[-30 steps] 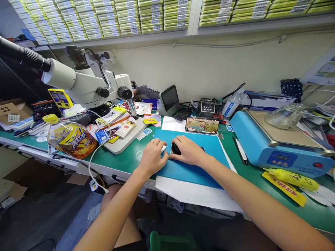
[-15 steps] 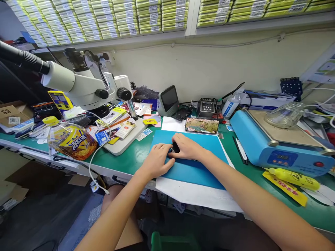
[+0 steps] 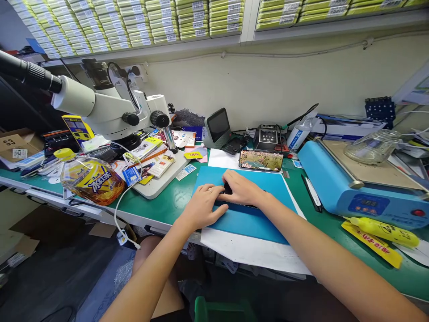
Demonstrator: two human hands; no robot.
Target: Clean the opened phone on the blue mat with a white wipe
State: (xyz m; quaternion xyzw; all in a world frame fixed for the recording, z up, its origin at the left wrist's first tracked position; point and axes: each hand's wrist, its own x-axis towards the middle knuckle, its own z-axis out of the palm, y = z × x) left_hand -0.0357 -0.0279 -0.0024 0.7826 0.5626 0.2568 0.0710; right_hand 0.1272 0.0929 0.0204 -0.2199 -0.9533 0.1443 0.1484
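Observation:
On the blue mat (image 3: 248,228), both hands meet over a flat, dark, phone-like object (image 3: 228,189), mostly covered by them. My left hand (image 3: 204,203), with a ring on one finger, presses its fingertips on the object's left end, its thumb stretched out toward the right. My right hand (image 3: 243,190) is curled over the object from above, thumb and fingers against it. A thin dark edge shows below the right palm. Behind the mat a smartphone (image 3: 260,160) stands on its long side with a lit, colourful screen.
A microscope (image 3: 100,107) and a bottle of tea (image 3: 92,179) stand at the left. At the right are a blue heating plate (image 3: 355,197) with a glass jar (image 3: 373,146), a pen (image 3: 312,193) and a yellow tube (image 3: 385,230). White paper (image 3: 254,252) lies under the mat.
The view has shifted slightly. My hands stay in nearly the same place, and the dark part visible between them is a little smaller, with the right fingers lower over it.

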